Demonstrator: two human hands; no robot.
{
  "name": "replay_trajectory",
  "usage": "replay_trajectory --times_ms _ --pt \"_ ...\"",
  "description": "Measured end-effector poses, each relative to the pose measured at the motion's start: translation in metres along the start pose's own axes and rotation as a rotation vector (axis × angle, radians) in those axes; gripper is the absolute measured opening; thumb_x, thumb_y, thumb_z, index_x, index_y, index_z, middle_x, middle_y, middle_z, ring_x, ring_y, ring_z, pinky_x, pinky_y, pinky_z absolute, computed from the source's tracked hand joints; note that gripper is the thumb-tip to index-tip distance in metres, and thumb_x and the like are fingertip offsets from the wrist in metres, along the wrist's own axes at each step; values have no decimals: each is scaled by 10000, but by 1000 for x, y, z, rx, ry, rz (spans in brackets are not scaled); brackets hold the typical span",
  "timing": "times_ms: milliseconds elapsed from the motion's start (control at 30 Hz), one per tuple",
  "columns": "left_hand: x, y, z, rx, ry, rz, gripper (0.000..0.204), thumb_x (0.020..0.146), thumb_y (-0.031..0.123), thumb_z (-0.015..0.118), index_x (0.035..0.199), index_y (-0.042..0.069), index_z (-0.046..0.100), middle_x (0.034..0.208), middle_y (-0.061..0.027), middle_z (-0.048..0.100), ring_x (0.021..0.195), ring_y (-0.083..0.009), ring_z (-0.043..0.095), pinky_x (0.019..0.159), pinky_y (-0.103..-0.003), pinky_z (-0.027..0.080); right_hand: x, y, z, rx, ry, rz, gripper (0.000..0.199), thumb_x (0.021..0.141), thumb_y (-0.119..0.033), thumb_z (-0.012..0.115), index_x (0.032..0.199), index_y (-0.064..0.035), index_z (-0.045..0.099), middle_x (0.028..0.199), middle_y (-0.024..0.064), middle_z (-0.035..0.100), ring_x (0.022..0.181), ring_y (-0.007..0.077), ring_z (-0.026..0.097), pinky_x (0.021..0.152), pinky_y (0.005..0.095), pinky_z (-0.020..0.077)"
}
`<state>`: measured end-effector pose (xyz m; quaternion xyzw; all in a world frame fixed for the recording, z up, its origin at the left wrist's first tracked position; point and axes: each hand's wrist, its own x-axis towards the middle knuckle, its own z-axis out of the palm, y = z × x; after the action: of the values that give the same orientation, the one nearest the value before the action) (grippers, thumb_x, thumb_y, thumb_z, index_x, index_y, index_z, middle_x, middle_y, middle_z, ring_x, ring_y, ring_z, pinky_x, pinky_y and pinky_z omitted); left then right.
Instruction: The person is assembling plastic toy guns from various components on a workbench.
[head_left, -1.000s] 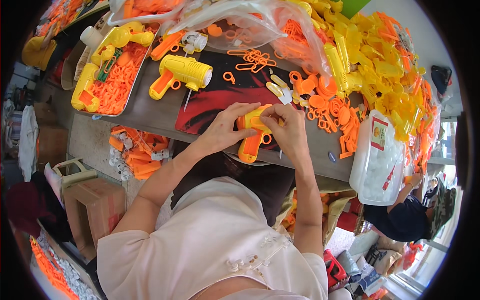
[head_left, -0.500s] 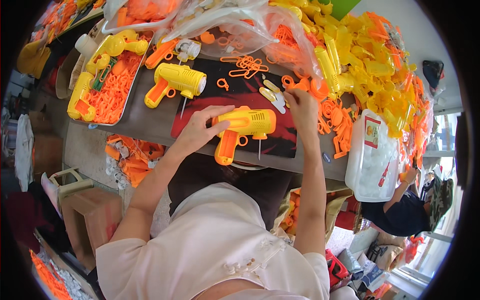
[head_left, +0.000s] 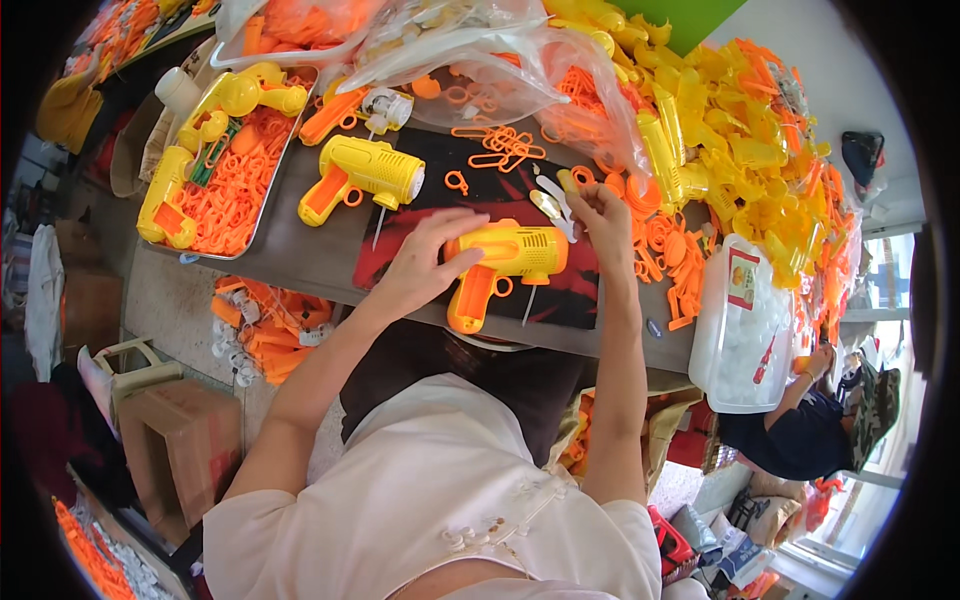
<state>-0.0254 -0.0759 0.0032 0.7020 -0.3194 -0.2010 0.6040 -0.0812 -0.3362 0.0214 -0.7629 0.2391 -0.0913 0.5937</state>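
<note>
Yellow toy gun (head_left: 505, 258) lies mid-frame on worktop (head_left: 300, 255); my left hand (head_left: 425, 262) pins it, fingers spread. Right hand (head_left: 600, 212) pinches small part; seat it squarely, body steady.

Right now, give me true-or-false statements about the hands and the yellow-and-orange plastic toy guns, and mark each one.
1. The left hand rests on the yellow toy gun with the orange grip. True.
2. The right hand grips that gun's handle. False: it is raised beside small parts, off the gun.
3. A second yellow toy gun lies untouched farther back. True.
4. The metal tray holds blue parts. False: orange and yellow ones.
</note>
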Motion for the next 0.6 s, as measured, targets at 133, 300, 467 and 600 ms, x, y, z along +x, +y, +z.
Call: replay_trajectory --times_ms 133,300,467,600 --pt "38 17 23 160 214 209 363 825 229 716 1141 63 650 1170 -123 599 1113 -272 549 990 -367 402 -42 -32 8 258 -58 -3 147 910 -161 625 966 -26 623 808 31 680 623 62 610 520 165 414" --pt "60 38 45 -70 109 242 194 810 174 727 931 32 674 1124 -102 632 1098 -220 561 962 -337 420 -72 -41 16 209 -153 -71 162 879 -126 656 993 -21 607 835 35 681 693 83 637 568 199 468" --pt "59 55 29 342 -38 397 143 811 144 719 846 29 642 1076 -70 632 1077 -218 558 921 -337 440 -78 -59 -2 -296 46 -412 153 851 -98 680 954 -13 606 889 19 579 758 108 500 686 245 413" --pt "59 66 17 526 -140 526 163 795 156 719 854 27 639 1073 -61 625 1050 -246 555 928 -356 418 -77 -62 -5 -341 18 -495 133 830 -95 700 867 -8 608 862 53 528 758 157 475 696 282 412"
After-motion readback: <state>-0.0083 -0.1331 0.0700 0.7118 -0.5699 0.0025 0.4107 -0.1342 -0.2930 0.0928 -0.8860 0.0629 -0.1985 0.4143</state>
